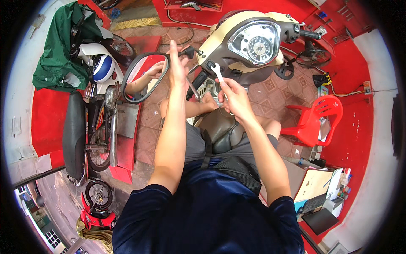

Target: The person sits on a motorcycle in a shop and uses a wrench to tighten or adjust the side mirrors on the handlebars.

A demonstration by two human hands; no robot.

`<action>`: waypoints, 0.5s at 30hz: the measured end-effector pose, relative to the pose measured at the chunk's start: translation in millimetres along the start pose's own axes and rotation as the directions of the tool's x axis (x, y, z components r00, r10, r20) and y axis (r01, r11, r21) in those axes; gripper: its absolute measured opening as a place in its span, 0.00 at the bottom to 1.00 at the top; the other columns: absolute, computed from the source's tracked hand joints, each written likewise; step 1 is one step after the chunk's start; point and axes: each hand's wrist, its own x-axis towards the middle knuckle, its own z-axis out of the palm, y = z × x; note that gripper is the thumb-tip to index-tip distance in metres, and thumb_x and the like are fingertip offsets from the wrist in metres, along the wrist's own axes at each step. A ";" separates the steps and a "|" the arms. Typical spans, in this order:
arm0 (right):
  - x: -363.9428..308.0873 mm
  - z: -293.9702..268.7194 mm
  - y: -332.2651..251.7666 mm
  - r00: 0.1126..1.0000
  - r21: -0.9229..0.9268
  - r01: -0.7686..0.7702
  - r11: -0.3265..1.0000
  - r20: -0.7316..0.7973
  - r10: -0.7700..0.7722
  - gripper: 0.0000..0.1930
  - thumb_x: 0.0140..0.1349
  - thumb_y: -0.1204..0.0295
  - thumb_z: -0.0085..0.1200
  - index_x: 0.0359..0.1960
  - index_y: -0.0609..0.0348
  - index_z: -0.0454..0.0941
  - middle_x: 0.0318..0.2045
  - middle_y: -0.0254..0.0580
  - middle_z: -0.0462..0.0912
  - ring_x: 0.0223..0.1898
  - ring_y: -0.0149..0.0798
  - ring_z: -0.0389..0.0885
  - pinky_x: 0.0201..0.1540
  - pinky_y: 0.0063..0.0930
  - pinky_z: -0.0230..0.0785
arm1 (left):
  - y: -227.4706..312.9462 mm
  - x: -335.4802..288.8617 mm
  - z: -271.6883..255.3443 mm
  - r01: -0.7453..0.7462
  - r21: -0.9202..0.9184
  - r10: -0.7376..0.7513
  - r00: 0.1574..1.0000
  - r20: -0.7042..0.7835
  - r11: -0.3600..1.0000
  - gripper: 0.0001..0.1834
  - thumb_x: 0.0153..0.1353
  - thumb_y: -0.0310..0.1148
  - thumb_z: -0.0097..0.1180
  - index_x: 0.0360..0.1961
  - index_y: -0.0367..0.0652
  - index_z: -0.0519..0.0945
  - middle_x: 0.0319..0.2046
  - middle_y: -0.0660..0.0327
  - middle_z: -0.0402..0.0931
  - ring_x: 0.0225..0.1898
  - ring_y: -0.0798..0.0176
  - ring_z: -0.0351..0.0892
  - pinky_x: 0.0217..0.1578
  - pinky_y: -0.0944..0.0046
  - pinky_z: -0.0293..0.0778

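My left hand [178,67] is raised with its fingers stretched upward along the right edge of a black-framed oval rear-view mirror [146,78]. Whether the palm presses on the frame is hard to tell. Behind the fingers, a black mirror stem [190,51] runs toward the cream scooter's handlebar cover [215,44]. In my right hand [235,99] is a silver open-ended wrench [218,73], fingers closed round its shank. Its jaw points up, over the dark switch area left of the round speedometer [259,46]. Below my left hand, a metal brake lever [192,89] shows in part.
I sit astride the scooter's seat [222,125]. On the left stand a motorcycle with a black saddle [75,131] and a green-covered scooter [57,55]. A red plastic chair [315,116] is to the right, with a floor fan [313,55] beyond it.
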 end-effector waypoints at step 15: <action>53.3 6.9 -4.3 0.995 -0.187 0.059 0.981 -0.073 -0.074 0.15 0.69 0.67 0.45 0.48 0.64 0.78 0.16 0.33 0.75 0.20 0.24 0.71 0.25 0.23 0.63 | -8.7 42.8 -23.3 -0.160 -0.159 0.213 0.882 0.421 0.974 0.16 0.67 0.33 0.30 0.37 0.43 0.73 0.44 0.41 0.80 0.28 0.72 0.76 0.12 0.78 0.46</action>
